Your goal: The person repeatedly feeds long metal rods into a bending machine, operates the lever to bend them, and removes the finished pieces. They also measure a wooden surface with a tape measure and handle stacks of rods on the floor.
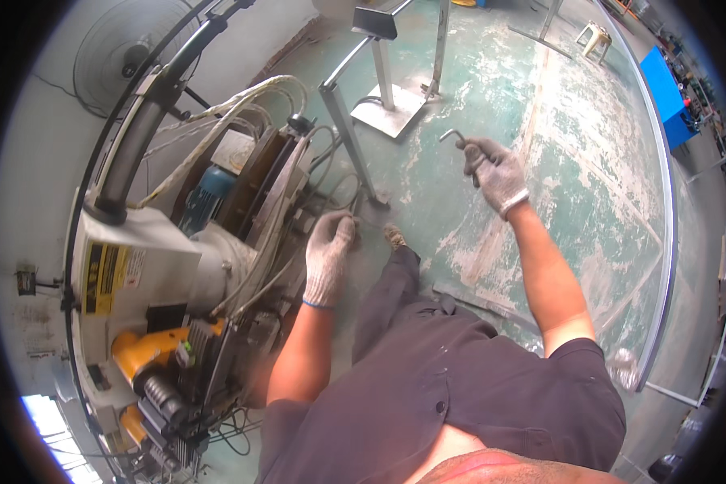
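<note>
My right hand, in a grey-white work glove, is raised over the floor at the right. It is closed around a thin bent metal rod that looks like a hex key, whose short bent end points out past the fingers to the left. My left hand, gloved alike, hangs beside the machine with its fingers curled in and the thumb against them. Whatever those fingers might hold is hidden. Nearest to the left hand are the machine's cables and hoses.
A large machine with a pale housing, a blue motor and an orange robot arm fills the left side. Ahead stands a metal stand. A fan, a stool and a blue cabinet are farther off.
</note>
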Demonstrator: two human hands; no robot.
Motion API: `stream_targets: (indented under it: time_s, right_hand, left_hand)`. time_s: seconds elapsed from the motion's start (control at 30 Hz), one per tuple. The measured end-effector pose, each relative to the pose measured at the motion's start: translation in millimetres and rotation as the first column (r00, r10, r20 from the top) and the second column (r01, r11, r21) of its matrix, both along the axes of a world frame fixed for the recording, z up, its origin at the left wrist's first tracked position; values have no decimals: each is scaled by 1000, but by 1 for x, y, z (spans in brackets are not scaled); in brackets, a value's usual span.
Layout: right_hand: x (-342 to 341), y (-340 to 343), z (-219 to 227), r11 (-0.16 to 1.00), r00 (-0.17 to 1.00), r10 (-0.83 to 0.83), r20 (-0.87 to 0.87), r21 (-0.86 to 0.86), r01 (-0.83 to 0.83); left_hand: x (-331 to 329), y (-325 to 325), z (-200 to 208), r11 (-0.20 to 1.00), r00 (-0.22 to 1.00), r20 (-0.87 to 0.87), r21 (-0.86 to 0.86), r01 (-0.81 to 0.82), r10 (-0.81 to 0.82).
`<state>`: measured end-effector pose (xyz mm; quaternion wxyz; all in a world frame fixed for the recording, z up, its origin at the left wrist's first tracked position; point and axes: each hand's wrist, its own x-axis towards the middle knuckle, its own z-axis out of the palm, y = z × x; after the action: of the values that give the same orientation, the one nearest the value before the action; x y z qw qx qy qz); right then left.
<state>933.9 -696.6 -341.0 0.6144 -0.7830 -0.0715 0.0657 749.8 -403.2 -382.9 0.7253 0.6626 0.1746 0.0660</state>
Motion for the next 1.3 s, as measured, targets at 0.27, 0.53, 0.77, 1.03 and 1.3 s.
stream_targets:
  time_s: [0.27,0.53,0.77,1.03,1.3]
  right_hand:
    - [221,32,52,991,982,102,161,-106,-86]
    - [413,83,69,897,925,315,214,-384,-216]
    - [569,173,42,649,656,728,198,-507,-567]
    - [631,260,12,151,198,980,-20,-577,-803]
    - [632,305,-17,-310,-237,950,-205,-515,-799]
  left_hand:
    - [235,-12,6,941,1000,21,-336,23,-17]
    - [384,0,27,902,989,-147,-428,-61,-3]
    - [483,2,33,865,926,-270,-360,-350,263]
    - [541,-49,52,711,686,-381,-96,-696,620]
    - [578,-60,91,565,584,-402,-181,-805,705]
